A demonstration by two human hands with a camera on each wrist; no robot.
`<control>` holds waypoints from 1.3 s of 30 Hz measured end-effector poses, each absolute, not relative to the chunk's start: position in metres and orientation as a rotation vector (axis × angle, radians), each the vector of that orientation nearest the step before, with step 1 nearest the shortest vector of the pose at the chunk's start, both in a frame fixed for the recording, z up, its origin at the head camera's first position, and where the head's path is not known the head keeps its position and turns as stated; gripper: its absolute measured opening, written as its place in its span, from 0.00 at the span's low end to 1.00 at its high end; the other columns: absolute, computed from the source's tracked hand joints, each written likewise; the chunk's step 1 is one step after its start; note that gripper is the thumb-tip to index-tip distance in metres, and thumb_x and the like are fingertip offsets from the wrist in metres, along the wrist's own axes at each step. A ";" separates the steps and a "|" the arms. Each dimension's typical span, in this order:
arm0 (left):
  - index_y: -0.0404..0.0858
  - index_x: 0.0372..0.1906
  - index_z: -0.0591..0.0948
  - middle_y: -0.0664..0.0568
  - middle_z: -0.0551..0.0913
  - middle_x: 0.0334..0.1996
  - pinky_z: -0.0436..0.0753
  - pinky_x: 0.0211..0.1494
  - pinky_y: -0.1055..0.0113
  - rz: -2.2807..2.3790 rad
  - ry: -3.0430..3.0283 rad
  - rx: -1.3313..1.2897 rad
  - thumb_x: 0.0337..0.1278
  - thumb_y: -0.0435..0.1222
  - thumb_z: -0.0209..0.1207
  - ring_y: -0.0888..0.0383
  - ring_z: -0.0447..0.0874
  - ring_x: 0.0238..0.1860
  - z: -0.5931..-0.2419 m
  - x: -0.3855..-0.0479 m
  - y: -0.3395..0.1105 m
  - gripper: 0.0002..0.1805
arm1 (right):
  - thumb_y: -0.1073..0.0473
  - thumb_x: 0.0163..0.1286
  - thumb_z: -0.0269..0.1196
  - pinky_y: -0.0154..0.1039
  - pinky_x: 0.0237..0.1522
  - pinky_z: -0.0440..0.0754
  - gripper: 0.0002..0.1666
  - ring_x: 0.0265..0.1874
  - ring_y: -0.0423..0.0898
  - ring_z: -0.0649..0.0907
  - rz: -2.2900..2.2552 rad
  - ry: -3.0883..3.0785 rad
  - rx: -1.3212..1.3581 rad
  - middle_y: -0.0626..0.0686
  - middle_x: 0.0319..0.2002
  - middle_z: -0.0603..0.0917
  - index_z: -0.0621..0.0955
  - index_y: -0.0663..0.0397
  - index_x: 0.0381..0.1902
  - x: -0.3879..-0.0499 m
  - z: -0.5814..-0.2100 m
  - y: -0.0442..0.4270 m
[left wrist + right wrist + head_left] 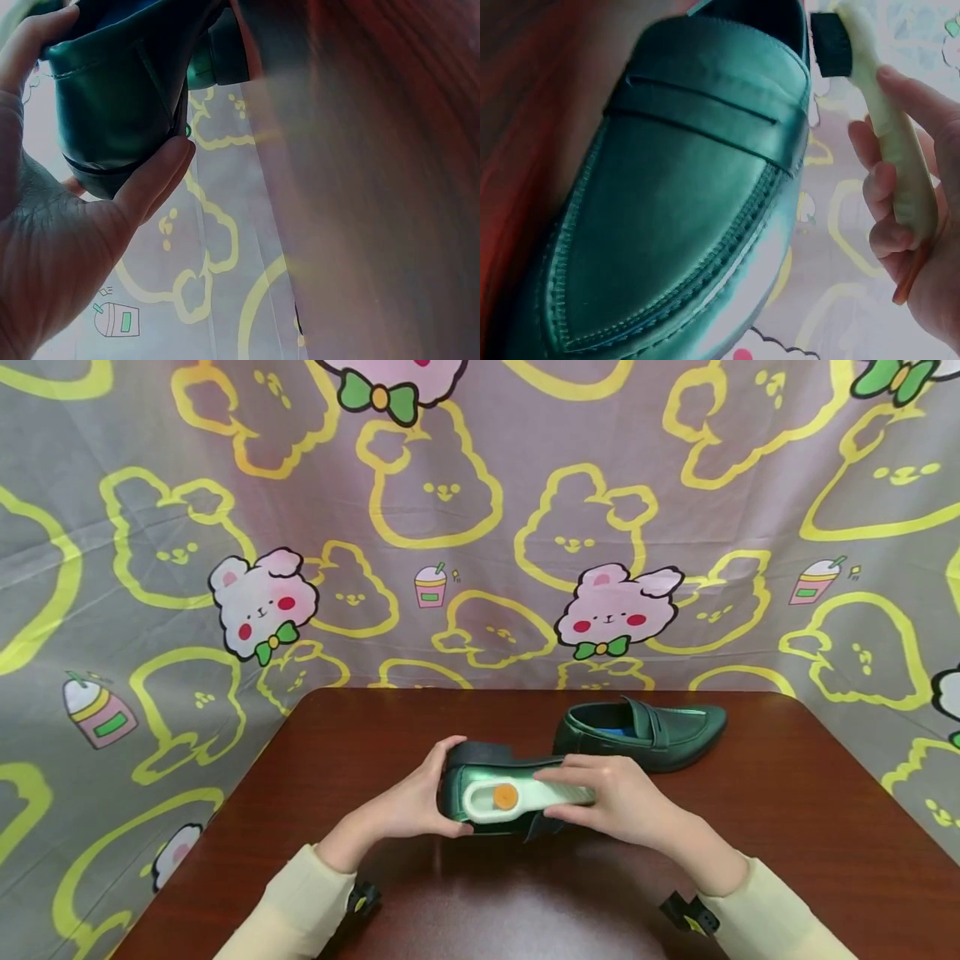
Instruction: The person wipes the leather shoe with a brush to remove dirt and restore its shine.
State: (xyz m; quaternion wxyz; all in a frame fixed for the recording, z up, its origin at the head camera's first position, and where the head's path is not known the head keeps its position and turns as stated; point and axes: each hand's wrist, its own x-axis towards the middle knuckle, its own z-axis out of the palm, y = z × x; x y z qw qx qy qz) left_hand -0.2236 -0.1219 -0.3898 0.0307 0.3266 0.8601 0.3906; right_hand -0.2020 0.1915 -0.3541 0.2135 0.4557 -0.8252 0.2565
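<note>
A dark green loafer (487,772) is held tipped on its side above the table, its sole turned away from me. My left hand (408,806) grips it round the heel, thumb on one side and fingers on the other, as the left wrist view shows on the heel counter (112,112). My right hand (618,797) holds a pale green shoe brush (532,800) with an orange round spot on its head. In the right wrist view its black bristles (832,46) face the loafer's side by the opening; whether they touch cannot be told.
Behind the right hand, a matching green loafer (675,739) stands upright on the brown table (360,727), toe pointing right. A patterned cloth (465,635) hangs behind and at both sides of the table. Dark wrist devices (692,914) sit at the sleeve cuffs.
</note>
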 end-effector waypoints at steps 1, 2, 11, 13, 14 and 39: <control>0.40 0.73 0.47 0.47 0.64 0.59 0.71 0.58 0.56 1.207 2.647 1.006 0.34 0.44 0.78 0.55 0.69 0.56 -0.390 -0.224 -0.122 0.63 | 0.49 0.55 0.74 0.26 0.27 0.72 0.24 0.27 0.31 0.74 0.703 -2.291 1.288 0.37 0.35 0.80 0.85 0.44 0.50 -0.201 -0.355 0.191; 0.40 0.73 0.47 0.47 0.65 0.59 0.71 0.58 0.56 1.205 2.648 1.004 0.34 0.44 0.78 0.55 0.69 0.56 -0.390 -0.224 -0.122 0.63 | 0.49 0.55 0.74 0.25 0.26 0.71 0.23 0.27 0.31 0.74 0.695 -2.294 1.295 0.37 0.35 0.80 0.85 0.44 0.50 -0.201 -0.355 0.192; 0.42 0.73 0.47 0.48 0.62 0.61 0.71 0.58 0.55 1.155 2.673 0.968 0.35 0.48 0.77 0.55 0.67 0.58 -0.388 -0.221 -0.123 0.63 | 0.52 0.53 0.76 0.31 0.23 0.71 0.24 0.23 0.33 0.72 0.617 -2.337 1.004 0.39 0.31 0.79 0.85 0.45 0.50 -0.213 -0.351 0.208; 0.42 0.73 0.47 0.48 0.62 0.61 0.71 0.58 0.54 1.163 2.662 0.967 0.36 0.48 0.77 0.55 0.67 0.58 -0.387 -0.221 -0.123 0.62 | 0.53 0.52 0.76 0.31 0.23 0.71 0.25 0.24 0.33 0.72 0.648 -2.322 1.017 0.39 0.31 0.79 0.85 0.45 0.50 -0.213 -0.350 0.209; 0.43 0.73 0.47 0.48 0.62 0.61 0.71 0.58 0.55 1.161 2.658 0.965 0.36 0.48 0.77 0.55 0.67 0.58 -0.386 -0.221 -0.123 0.62 | 0.54 0.52 0.76 0.31 0.24 0.71 0.25 0.24 0.33 0.73 0.674 -2.313 1.044 0.38 0.32 0.79 0.85 0.45 0.50 -0.212 -0.350 0.209; 0.44 0.72 0.47 0.50 0.63 0.60 0.71 0.58 0.57 1.173 2.638 0.954 0.36 0.48 0.77 0.56 0.67 0.57 -0.386 -0.224 -0.122 0.62 | 0.54 0.52 0.77 0.26 0.27 0.72 0.25 0.27 0.33 0.75 0.769 -2.233 1.234 0.37 0.35 0.80 0.85 0.44 0.50 -0.209 -0.353 0.213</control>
